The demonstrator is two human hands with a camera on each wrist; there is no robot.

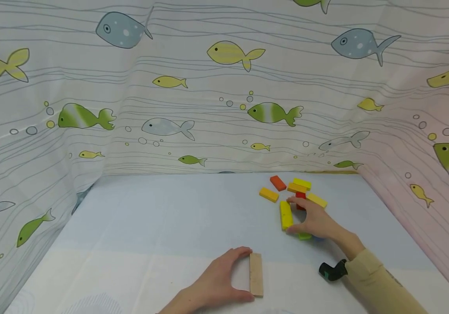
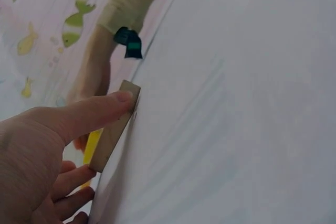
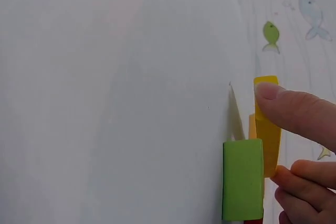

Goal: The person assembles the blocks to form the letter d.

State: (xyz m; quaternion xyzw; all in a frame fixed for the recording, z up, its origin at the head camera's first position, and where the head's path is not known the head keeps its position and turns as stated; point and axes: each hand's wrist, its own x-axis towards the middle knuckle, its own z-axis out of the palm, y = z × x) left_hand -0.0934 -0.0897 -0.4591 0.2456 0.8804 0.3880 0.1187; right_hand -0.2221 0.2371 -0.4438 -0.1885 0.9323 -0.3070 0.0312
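Note:
My left hand (image 1: 216, 278) pinches a plain wooden block (image 1: 256, 275) by its two ends, thumb at the near end and fingers at the far end. In the left wrist view the wooden block (image 2: 114, 129) is tilted between thumb and fingertips. Farther off to the right, my right hand (image 1: 319, 219) holds a yellow block (image 1: 285, 215) the same way, end to end. The right wrist view shows the thumb on top of the yellow block (image 3: 268, 129), with a green block (image 3: 242, 179) in front of it. Under the right hand, the green block and a blue one are partly hidden.
Behind the right hand lie a red block (image 1: 301, 195), an orange-red block (image 1: 277, 183), a yellow-orange block (image 1: 269, 194) and several more yellow and orange ones. A black strap piece (image 1: 333, 271) hangs at the right wrist. A fish-print curtain (image 1: 224, 96) surrounds the pale table (image 1: 161, 218).

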